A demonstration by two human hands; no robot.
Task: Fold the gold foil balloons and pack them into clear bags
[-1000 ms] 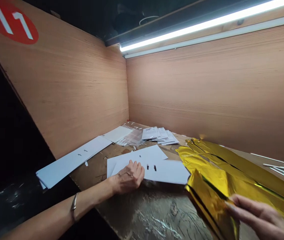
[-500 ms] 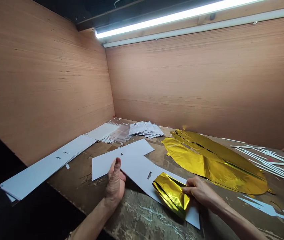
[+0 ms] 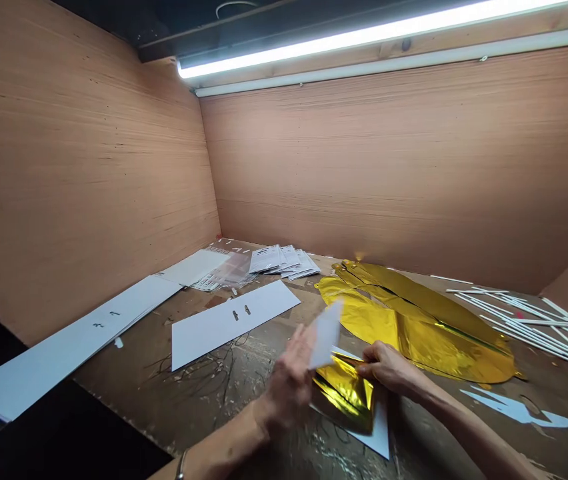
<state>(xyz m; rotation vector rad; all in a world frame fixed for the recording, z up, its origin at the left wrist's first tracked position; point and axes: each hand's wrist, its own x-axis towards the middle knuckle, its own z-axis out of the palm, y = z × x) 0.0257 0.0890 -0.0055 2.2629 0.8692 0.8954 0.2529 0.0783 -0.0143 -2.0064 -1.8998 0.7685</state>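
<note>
1. Head view, lower middle of the frame: the left hand [image 3: 291,383] lifts one end of a white card [image 3: 325,343], its grip closed on the card's edge, so that end stands tilted up off the tabletop [image 3: 164,373].
2. Rest of that card lies flat under the hands, and its near corner shows at the lower middle, toward the bottom edge.
3. Just right of the left hand, the right hand [image 3: 389,367] presses a folded gold foil piece [image 3: 347,393] down onto the card; its fingers rest on the foil's upper edge, but whether the grip closes around it I cannot tell.
4. Right of centre, a pile of flat gold foil shapes [image 3: 424,320] lies spread on the tabletop, near the right hand but apart from it.
5. At the far right, a scatter of thin white sticks [image 3: 529,320] lies along the tabletop.
6. Left of centre lies a second white card [image 3: 229,320] with two small slots, flat and apart from the hands.
7. Along the left wall, a long stack of white cards [image 3: 64,353] reaches to the lower left corner.
8. At the back, near the corner of the wooden walls, sit small printed leaflets [image 3: 284,260] fanned out, with clear plastic bags [image 3: 227,272] just to their left.
9. Lower right shows a white paper scrap [image 3: 519,413].
</note>
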